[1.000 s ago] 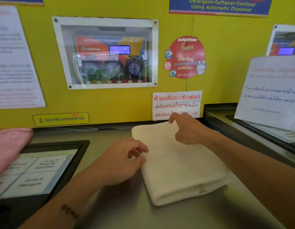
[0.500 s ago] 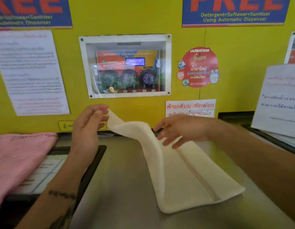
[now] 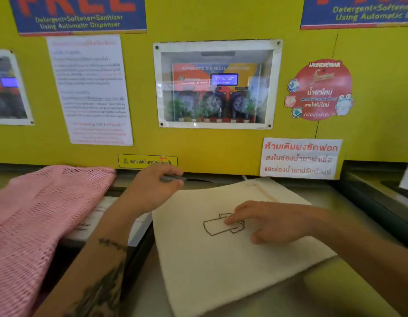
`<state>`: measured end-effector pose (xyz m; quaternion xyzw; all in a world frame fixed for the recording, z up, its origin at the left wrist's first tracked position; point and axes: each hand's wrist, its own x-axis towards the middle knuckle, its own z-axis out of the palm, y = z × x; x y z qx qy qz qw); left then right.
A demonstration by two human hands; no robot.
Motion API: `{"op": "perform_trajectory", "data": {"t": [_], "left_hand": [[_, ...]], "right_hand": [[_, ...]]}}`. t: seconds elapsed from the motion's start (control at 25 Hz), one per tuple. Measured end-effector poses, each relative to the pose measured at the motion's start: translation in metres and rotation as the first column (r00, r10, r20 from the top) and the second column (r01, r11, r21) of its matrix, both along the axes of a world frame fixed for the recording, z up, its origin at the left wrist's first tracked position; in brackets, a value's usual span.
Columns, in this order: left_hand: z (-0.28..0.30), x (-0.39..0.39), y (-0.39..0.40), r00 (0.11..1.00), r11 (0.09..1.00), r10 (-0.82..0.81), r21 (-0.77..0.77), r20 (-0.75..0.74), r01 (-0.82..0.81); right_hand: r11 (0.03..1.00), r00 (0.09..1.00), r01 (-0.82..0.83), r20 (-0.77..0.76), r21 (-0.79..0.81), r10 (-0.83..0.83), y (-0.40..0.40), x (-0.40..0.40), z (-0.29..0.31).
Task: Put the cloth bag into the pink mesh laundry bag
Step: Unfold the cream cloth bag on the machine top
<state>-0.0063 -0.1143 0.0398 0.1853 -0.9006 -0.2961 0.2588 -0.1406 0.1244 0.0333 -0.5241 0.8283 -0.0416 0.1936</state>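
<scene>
Item 1, cloth bag (image 3: 232, 255): cream, spread flat on the grey surface (image 3: 349, 294) in front of me, a black outline drawing facing up. Its near corner runs toward 6 o'clock; its far edge lies close under the yellow wall (image 3: 221, 145) at 12.

Item 2, pink mesh laundry bag (image 3: 36, 220): heaped at 9 o'clock, draped over a dark panel (image 3: 139, 252), apart from the cloth bag. I cannot see its mouth.

Item 3, right hand (image 3: 271, 221): unclenched, fingers resting on the drawing, gripping nothing.

Item 4, left hand (image 3: 152, 191): at 11 o'clock by the cloth bag's far left corner, fingers curled; whether it pinches the fabric I cannot tell.

Step, as I judge it: cloth bag laid out, not yet gathered. Next I would fold or bunch it, lift it, and find the mesh bag's opening.

Room: open surface at 5 o'clock; wall close at 12; a raised ledge (image 3: 370, 202) at 3 o'clock.
</scene>
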Motion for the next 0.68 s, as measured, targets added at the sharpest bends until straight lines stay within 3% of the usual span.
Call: {"op": "perform_trajectory", "data": {"t": [0.16,0.24,0.32,0.4,0.48,0.68], "left_hand": [[-0.028,-0.030,0.024,0.951,0.976,-0.151,-0.113,0.271,0.187],[-0.039,-0.041,0.033,0.909,0.975,-0.121,-0.122,0.399,0.184],[-0.043,-0.048,0.038,0.883,0.964,-0.043,-0.212,0.468,0.159],[-0.045,-0.049,0.047,0.870,0.918,0.023,-0.355,0.493,0.177],[-0.045,-0.048,0.057,0.890,0.874,0.040,-0.448,0.454,0.189],[-0.038,-0.038,0.068,0.926,0.861,0.052,-0.487,0.375,0.149]], "right_hand": [[0.996,1.000,0.007,-0.005,-0.083,-0.008,0.021,0.005,0.001],[0.976,0.986,0.095,-0.118,-0.197,-0.120,0.032,0.004,-0.004],[0.942,0.913,0.292,-0.244,-0.164,-0.326,0.046,0.000,-0.007],[0.880,0.831,0.474,-0.316,-0.033,-0.459,0.058,0.000,-0.013],[0.871,0.815,0.491,-0.351,-0.007,-0.462,0.062,0.000,-0.024],[0.895,0.867,0.365,-0.256,-0.257,-0.428,0.054,0.006,-0.034]]}}
